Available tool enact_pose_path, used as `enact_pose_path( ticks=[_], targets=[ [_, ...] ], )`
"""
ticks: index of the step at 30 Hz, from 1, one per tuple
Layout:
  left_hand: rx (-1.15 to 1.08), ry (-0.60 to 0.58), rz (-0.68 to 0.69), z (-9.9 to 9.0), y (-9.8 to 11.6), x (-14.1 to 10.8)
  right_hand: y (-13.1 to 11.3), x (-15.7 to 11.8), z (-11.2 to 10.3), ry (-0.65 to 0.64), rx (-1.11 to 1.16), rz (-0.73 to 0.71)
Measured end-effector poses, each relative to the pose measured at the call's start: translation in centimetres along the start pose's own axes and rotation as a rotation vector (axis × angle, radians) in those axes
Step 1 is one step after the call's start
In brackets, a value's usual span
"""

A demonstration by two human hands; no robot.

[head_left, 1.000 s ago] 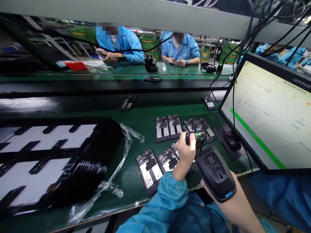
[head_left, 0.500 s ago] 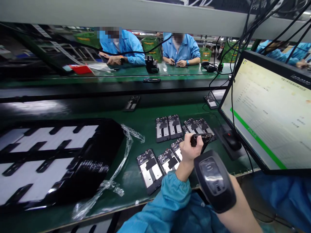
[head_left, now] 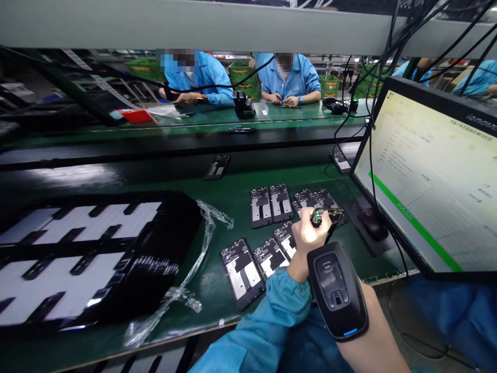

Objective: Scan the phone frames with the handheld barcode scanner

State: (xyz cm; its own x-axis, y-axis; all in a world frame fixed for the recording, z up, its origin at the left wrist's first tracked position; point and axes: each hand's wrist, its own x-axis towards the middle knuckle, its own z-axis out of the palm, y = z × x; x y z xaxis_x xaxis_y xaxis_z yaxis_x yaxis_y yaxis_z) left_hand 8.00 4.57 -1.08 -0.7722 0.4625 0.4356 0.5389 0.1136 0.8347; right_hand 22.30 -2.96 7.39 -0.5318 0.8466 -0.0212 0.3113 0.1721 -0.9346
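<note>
Nearest, the right hand (head_left: 367, 311) gripped a black scanner (head_left: 337, 290), its blue light toward the wearer; the fingers themselves were hidden behind the scanner's body. Just beyond it, the left hand (head_left: 310, 233) had its fingers closed on an opened phone (head_left: 334, 216), held tilted above the tabletop (head_left: 209, 269), with a bright patch of light on the hand and a green-lit part of the phone beside the fingers. Left of this hand, a slanting row of three opened phones (head_left: 243, 274) lay on the tabletop, the farthest partly covered by the hand. To the far left sat a black tray (head_left: 155, 269) with white panels, and a strip of clear plastic (head_left: 182, 290) lay between it and the row. Beyond the row stood a side-by-side pair of phones (head_left: 271, 204), with more phones (head_left: 310, 199) to its right, partly behind the left hand. On the right, a mouse (head_left: 371, 224) rested on a dark mat (head_left: 355, 228) beside the monitor (head_left: 430, 181), which showed a green PASS bar. Farther off, one single phone (head_left: 217, 167) lay left of center and another (head_left: 340, 162) near the monitor. Across a dark strip (head_left: 155, 147), two people (head_left: 198, 80) (head_left: 289, 80) in blue sat at a green counter (head_left: 209, 115), green crates (head_left: 246, 77) behind them.
</note>
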Motion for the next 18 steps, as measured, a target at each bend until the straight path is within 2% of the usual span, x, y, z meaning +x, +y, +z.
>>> enact_pose_path(
  ticks=[2, 13, 18],
  targets=[
    [-0.003, -0.020, 0.023, 0.3, -0.3, 0.2, 0.1, -0.1, 0.0, -0.040, 0.014, 0.024],
    [-0.012, -0.038, -0.003, 0.7, -1.0, 1.1, 0.3, -0.6, -0.5, -0.056, 0.048, 0.056],
    [-0.026, -0.086, -0.044, 0.4, -0.9, 1.3, -0.8, 0.0, -0.3, 0.007, 0.109, 0.013]
  ],
)
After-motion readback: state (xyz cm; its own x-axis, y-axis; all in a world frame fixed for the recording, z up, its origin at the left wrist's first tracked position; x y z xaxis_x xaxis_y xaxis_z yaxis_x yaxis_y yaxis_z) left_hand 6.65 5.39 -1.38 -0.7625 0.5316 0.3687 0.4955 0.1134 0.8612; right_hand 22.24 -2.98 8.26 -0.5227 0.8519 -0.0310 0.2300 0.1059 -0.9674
